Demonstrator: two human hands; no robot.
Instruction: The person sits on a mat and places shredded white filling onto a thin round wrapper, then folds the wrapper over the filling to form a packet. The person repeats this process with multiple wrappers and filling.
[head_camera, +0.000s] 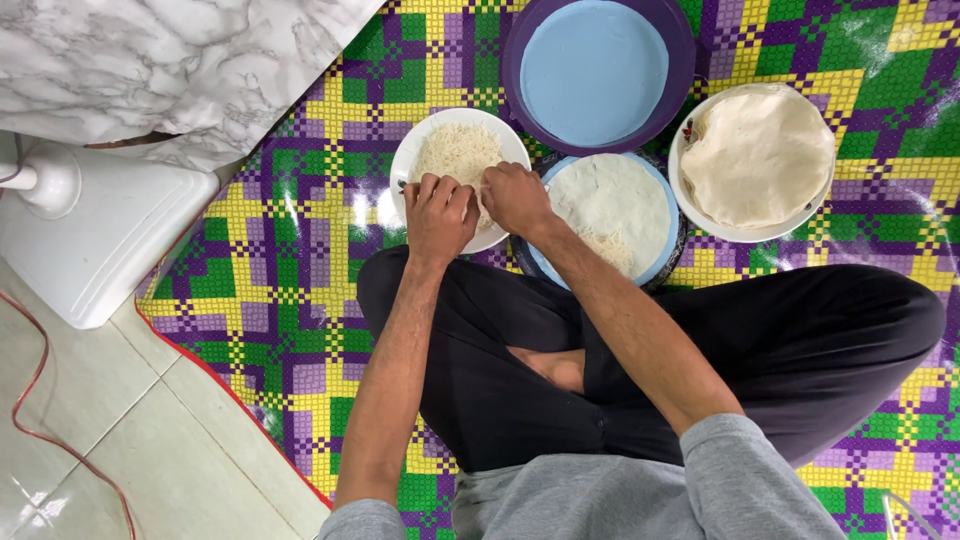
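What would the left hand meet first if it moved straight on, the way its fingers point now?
The left hand already touches the shredded filling in the white plate; straight on lies more filling, then probably the plate's far rim.

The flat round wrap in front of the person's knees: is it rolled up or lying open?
Lying open. The wrap is spread flat on its blue-lined tray, with a small heap of shredded filling on its near edge.

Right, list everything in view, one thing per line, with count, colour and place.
white plate: one, holds pale shredded filling, centre left on the mat
flat wrapper: one, off-white, on a blue round board, some filling on it
purple tray: one, blue inside, top centre
wrapper stack: one, cream, in a white dish, right
mat: one, green, yellow, purple checks
fan base: one, white, left
red cable: one, tiled floor
left hand: in the filling
right hand: in the filling, fingers curled
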